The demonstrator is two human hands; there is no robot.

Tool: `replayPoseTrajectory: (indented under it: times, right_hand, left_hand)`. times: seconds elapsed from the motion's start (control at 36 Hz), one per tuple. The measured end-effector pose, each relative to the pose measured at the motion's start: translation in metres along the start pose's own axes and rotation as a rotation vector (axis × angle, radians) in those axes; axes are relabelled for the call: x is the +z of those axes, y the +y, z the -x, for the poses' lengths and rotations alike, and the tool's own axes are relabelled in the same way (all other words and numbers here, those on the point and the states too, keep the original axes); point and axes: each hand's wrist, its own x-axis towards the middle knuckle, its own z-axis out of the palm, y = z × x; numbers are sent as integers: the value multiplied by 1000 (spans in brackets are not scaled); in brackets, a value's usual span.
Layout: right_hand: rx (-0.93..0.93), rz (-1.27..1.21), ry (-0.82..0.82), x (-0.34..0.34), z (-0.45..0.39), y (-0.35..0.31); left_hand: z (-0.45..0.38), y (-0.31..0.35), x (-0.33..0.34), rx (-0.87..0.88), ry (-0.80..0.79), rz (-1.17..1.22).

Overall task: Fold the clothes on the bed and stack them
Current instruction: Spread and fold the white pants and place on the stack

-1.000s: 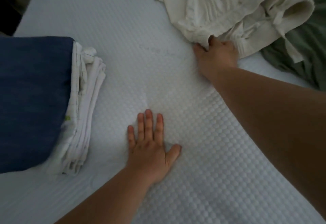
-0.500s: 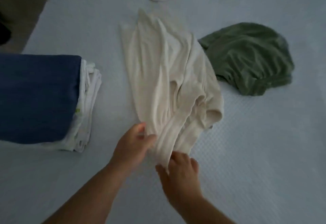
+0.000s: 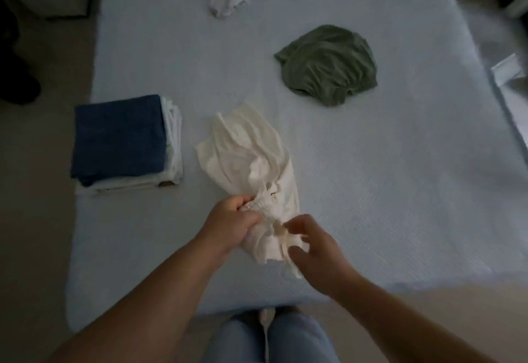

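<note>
Your left hand (image 3: 231, 221) pinches the cream garment's (image 3: 251, 162) near, bunched end, right hand (image 3: 311, 248) spread loosely beside it, the cloth stretching away far-left.

She has dragged the cream garment (image 3: 251, 162) off the far heap and down to the near edge of the bed (image 3: 371, 191). Her left hand (image 3: 231, 227), flat on the bed a second ago, now grips its gathered waistband; her right hand (image 3: 311, 251) has let go, fingers loose beside the cloth.
</note>
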Motion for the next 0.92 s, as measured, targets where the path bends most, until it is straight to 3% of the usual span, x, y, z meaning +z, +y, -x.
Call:
replayPoseTrajectory:
  times: [0.08,0.19,0.28,0.42,0.47,0.58,0.67,0.78,0.92]
  right_hand:
    - [2,147,107,-17,18,-12]
    - [-88,268,74,-22,35,-39]
    - [-133,205,152,-18,41,-59]
    - [-138,-118,353,-34,58,-82]
    - [-184,-128,413,-48,67,-90]
    - [-309,-118,445,-76,83,-109]
    - [-427,12,429,-92,96,-123]
    - [-562,56,489,-118,114,-124]
    - [-556,181,472,-161,130,-93]
  left_hand:
    - [38,28,-10,106,-86,33]
    - [85,58,-21,194,-212,77]
    - [109,73,-28,258,-237,60]
    - [132,78,-42,290,-107,27]
    - [136,76,-43,313,-45,-129]
    - [146,76,-25,353,72,-669]
    - [158,80,9,610,220,-932]
    - [167,96,35,790,370,-666]
    - [182,125,71,913,407,-429]
